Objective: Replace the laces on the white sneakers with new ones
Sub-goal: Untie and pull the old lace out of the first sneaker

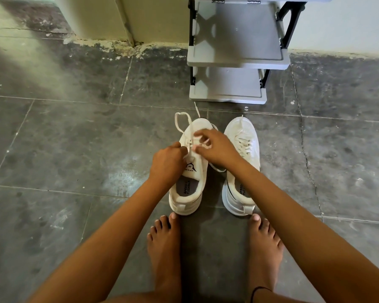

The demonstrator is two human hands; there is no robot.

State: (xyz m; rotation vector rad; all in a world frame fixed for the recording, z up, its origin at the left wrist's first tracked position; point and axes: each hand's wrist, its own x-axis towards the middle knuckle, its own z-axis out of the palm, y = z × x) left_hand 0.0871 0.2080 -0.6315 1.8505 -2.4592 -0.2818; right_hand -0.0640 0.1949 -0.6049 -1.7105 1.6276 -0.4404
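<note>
While both hands work at the left shoe (184,204), the step in hand looks like unthreading its old lace (179,121), which trails in a loose loop past the toe on the far left. The left hand (165,161) is curled tight, pinching the lace beside the upper eyelets. The right hand (214,147) has its fingers hooked round strands over the tongue. Both shoes stand on the floor (74,138) just beyond the person's bare feet, with the right shoe (243,132) just beside the left and fully laced. Next, I judge, each crossing must be drawn out of its eyelets, row by row, without snagging. No new laces show.
</note>
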